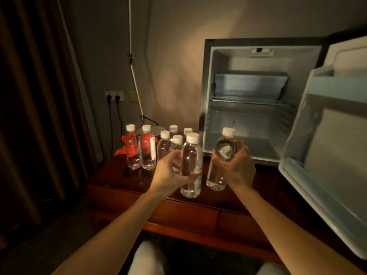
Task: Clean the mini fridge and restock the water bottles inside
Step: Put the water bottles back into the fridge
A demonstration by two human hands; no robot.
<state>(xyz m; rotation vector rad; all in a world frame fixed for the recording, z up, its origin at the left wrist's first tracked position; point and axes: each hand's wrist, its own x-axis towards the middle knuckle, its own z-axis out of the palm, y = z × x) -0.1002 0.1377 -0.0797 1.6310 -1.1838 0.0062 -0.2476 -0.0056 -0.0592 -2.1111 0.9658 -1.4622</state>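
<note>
The mini fridge (206,92) stands on the dark wooden table (178,213) with its door (327,155) swung wide to the right; the inside shows bare shelves and no bottles. My left hand (168,171) grips a clear water bottle (191,155) with a white cap, held upright above the table. My right hand (236,167) grips a second water bottle (217,175), tilted slightly, just in front of the fridge's lower opening. Several more capped bottles (148,149) stand in a cluster at the table's back left.
A red cloth (124,150) lies behind the two leftmost bottles. A wall socket (114,96) with two black plugs is on the back wall, beside a metal rod (135,76). Brown curtains (35,106) hang at the left. My knees show below the table edge.
</note>
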